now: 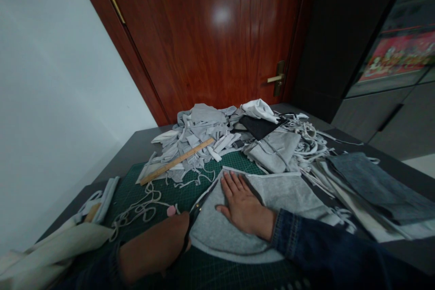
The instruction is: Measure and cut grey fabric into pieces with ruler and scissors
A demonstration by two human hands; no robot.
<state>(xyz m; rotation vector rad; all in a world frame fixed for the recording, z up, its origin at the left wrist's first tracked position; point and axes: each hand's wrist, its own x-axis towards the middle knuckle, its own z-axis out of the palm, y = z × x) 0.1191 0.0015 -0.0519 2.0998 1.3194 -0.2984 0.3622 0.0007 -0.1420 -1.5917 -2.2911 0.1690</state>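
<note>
A grey piece of fabric (292,190) with a pale edge lies spread over the green cutting mat (136,204). My right hand (243,208) rests flat on it, fingers stretched out and pointing away from me. To the left, my left hand (163,240) is closed around dark scissors (198,207). The blades run along the fabric's left edge and point away from me; how far apart they stand is hard to see. Most of the handles is hidden by the left hand. Just beyond that hand is a small pink round object (171,210).
Behind the mat are heaped grey scraps (204,120), with a wooden ruler (176,161) lying across them. Curled cord (149,204) trails over the mat. Folded dark grey cloth (377,186) lies at right, beige cloth (57,249) at left. A brown door (204,41) stands behind the table.
</note>
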